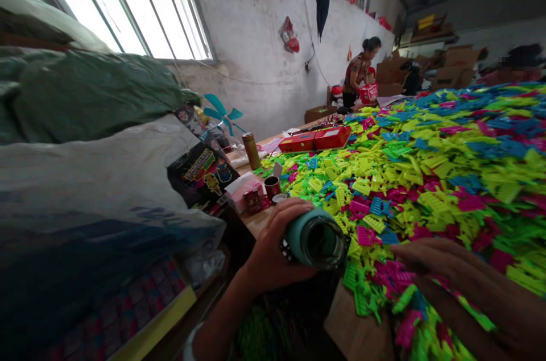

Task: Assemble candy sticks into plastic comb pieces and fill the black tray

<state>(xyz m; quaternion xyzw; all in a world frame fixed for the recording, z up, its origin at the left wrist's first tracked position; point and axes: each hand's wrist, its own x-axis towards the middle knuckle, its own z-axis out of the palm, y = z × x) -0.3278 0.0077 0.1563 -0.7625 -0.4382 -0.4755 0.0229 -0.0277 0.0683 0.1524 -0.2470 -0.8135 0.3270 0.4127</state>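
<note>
teal bottle (316, 237) in left hand (273, 250)

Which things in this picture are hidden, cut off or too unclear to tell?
- Head view: the bottle's contents; its dark mouth shows nothing inside.
- Head view: the bottle's body; the left hand wraps it.
- Head view: the right hand is blurred; whether it grips any plastic pieces cannot be told.
- Head view: the table under the pieces is mostly covered.
- Head view: the distant person's work is too small.
</note>
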